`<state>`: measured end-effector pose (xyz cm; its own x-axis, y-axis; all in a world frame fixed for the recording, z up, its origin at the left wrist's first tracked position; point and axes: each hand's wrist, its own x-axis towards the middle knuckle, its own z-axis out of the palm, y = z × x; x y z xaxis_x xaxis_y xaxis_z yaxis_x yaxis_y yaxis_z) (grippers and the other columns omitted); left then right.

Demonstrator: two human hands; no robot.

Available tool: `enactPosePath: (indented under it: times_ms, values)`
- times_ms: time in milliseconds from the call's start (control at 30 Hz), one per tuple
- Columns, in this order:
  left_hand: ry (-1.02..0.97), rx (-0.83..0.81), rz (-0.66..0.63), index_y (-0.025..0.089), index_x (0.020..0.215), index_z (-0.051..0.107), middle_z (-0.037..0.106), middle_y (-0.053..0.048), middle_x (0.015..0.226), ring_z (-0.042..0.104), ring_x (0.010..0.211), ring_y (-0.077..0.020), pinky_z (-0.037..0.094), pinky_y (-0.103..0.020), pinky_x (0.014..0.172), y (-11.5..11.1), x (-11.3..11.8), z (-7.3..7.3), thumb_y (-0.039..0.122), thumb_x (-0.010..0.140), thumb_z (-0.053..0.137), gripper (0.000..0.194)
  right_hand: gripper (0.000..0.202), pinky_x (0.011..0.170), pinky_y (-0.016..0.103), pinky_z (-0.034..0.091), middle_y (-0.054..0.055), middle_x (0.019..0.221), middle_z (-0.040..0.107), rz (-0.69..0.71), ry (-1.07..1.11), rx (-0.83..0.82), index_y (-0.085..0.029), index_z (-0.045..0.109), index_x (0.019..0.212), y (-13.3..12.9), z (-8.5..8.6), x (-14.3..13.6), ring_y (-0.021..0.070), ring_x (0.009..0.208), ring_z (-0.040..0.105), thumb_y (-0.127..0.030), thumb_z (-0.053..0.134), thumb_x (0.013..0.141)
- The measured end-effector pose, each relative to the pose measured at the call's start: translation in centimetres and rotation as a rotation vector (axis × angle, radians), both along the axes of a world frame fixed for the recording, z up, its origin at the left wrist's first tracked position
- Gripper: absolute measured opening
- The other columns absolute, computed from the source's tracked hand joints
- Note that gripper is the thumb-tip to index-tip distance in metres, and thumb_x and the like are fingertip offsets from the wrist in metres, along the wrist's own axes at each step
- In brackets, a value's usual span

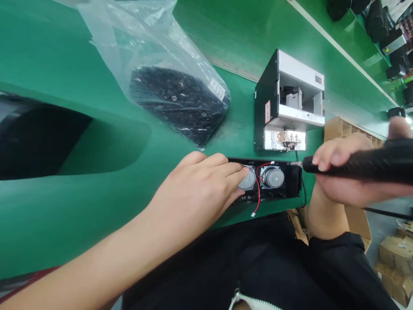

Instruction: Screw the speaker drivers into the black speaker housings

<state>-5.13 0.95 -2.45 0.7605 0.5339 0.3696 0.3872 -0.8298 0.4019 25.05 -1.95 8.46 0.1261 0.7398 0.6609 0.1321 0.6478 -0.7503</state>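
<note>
A long black panel (292, 183) lies on the green table with two round grey speakers set in it. Over its left end rests my left hand (211, 181), fingers closed around the left speaker (248, 180) and partly covering it. The right speaker (273, 177) shows whole, with red wires (258, 189) ending in small white connectors beside it. My right hand (342, 172) grips a black electric screwdriver (361, 164), held level. Its bit, with a spring around it, points left at the panel's upper right corner; whether it touches a screw I cannot tell.
Behind the panel stands a silver and black machine housing (300, 69). A clear plastic bag (180, 99) of black parts lies at the upper left, near a dark curved object (38, 137). Cardboard boxes (395, 262) are stacked at lower right; a cardboard organizer (345, 129) stands behind my right hand.
</note>
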Motion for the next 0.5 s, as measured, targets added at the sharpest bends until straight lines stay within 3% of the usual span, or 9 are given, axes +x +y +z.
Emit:
enactPosePath:
  times_ms: [133, 267, 400, 500]
  values:
    - [0.019, 0.015, -0.006, 0.023, 0.118, 0.086, 0.096, -0.012, 0.120, 0.079, 0.098, -0.0353, 0.043, -0.052, 0.081, 0.2, 0.2, 0.2, 0.024, 0.112, 0.078, 0.010, 0.067, 0.059, 0.042, 0.070, 0.000, 0.086, 0.080, -0.012, -0.005, -0.158, -0.040, 0.088, 0.157, -4.5, 2.2, -1.1, 0.0215, 0.057, 0.073, -0.087, 0.074, 0.112]
    - [0.080, -0.029, -0.008, 0.026, 0.114, 0.086, 0.097, -0.009, 0.123, 0.080, 0.101, -0.0352, 0.044, -0.051, 0.081, 0.5, 0.3, 0.4, 0.023, 0.110, 0.081, 0.007, 0.062, 0.058, 0.042, 0.069, -0.003, 0.083, 0.076, 0.007, 0.033, -0.153, -0.039, 0.086, 0.158, -6.2, 2.6, -2.2, 0.0197, 0.054, 0.069, -0.078, 0.083, 0.110]
    - [-0.010, -0.072, -0.013, 0.026, 0.122, 0.087, 0.097, -0.007, 0.128, 0.082, 0.103, -0.0337, 0.045, -0.051, 0.085, 0.2, 0.1, 1.3, 0.024, 0.114, 0.077, 0.013, 0.041, 0.064, 0.043, 0.072, -0.006, 0.076, 0.069, -0.044, 0.080, -0.275, -0.047, 0.091, 0.150, -7.1, 3.3, -3.3, 0.0179, 0.053, 0.065, -0.069, 0.076, 0.119]
    - [-0.177, -0.137, 0.018, 0.027, 0.135, 0.085, 0.096, -0.006, 0.128, 0.082, 0.105, -0.0311, 0.046, -0.050, 0.090, -0.9, 0.6, 2.2, 0.028, 0.120, 0.076, 0.017, 0.038, 0.068, 0.046, 0.073, -0.008, 0.072, 0.059, -0.060, -0.040, -0.380, -0.059, 0.084, 0.154, -8.0, 4.6, -4.2, 0.0196, 0.055, 0.067, -0.068, 0.060, 0.126]
